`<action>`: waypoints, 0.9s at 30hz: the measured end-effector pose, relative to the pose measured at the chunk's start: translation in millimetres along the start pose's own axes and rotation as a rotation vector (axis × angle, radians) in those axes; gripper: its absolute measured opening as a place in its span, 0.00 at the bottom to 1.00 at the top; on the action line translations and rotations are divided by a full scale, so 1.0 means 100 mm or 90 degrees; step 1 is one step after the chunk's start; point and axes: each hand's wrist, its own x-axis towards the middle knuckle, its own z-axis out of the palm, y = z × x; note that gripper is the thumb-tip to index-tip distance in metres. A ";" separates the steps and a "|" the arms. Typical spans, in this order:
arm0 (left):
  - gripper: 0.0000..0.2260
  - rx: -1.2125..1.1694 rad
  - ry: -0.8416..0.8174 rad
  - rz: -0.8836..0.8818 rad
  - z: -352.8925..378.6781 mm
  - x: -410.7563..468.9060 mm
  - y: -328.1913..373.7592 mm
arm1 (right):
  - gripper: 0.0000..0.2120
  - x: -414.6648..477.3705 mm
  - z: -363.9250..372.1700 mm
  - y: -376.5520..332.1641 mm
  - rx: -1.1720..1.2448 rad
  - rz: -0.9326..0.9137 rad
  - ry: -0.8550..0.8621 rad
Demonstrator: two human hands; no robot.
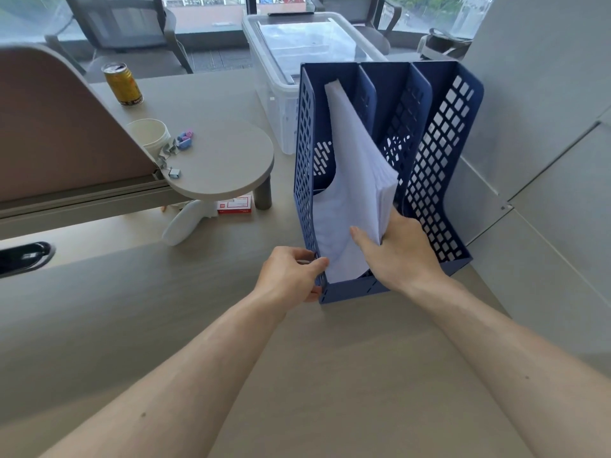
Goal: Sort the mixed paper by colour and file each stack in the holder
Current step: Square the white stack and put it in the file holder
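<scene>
A blue plastic file holder (439,180) with three slots stands on the desk by the right wall. A thick stack of white paper (353,180) leans in its left slot, tilted to the right, its top corner poking above the rim. My right hand (401,251) grips the stack's lower right edge, thumb on the front sheet. My left hand (291,274) holds the front left corner of the holder, fingers curled round its perforated wall. The middle and right slots look empty.
A clear plastic storage box (281,84) sits behind the holder. On a round raised shelf (228,160) to the left are a white cup (148,133), binder clips and erasers; a yellow can (123,83) stands further back. A red-and-white small box (234,206) lies under the shelf.
</scene>
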 end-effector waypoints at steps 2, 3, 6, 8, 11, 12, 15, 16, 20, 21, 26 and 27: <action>0.18 0.010 0.000 -0.005 0.00 0.00 0.02 | 0.16 -0.04 -0.02 0.00 0.007 0.006 0.006; 0.19 0.018 0.000 -0.007 0.01 0.01 0.02 | 0.15 -0.06 -0.03 -0.01 0.008 0.015 0.005; 0.19 0.040 -0.002 -0.011 0.00 -0.07 0.07 | 0.09 -0.10 -0.10 -0.04 0.000 0.029 0.001; 0.18 0.066 -0.001 -0.006 0.01 -0.17 0.09 | 0.16 -0.11 -0.20 -0.10 0.008 0.048 -0.003; 0.13 0.102 0.010 0.012 0.03 -0.25 0.10 | 0.25 -0.05 -0.33 -0.17 0.080 0.082 -0.022; 0.09 0.104 0.014 0.009 0.03 -0.26 0.11 | 0.25 -0.02 -0.35 -0.18 0.098 0.085 -0.027; 0.05 0.096 0.030 0.016 0.05 -0.23 0.09 | 0.25 0.03 -0.31 -0.15 0.108 0.094 -0.028; 0.02 0.094 0.026 0.012 0.06 -0.24 0.09 | 0.25 0.03 -0.27 -0.13 0.110 0.101 -0.028; 0.12 0.081 0.030 0.010 0.08 -0.24 0.06 | 0.26 -0.04 -0.12 -0.04 0.096 0.107 0.001; 0.11 0.077 0.030 0.008 0.08 -0.23 0.06 | 0.27 -0.05 -0.10 -0.02 0.090 0.102 0.004; 0.14 0.142 0.021 0.027 0.04 -0.20 0.00 | 0.24 -0.12 -0.13 -0.03 0.054 0.098 -0.015; 0.19 0.184 0.019 0.040 0.02 -0.23 -0.01 | 0.22 -0.15 -0.15 -0.02 0.038 0.110 -0.024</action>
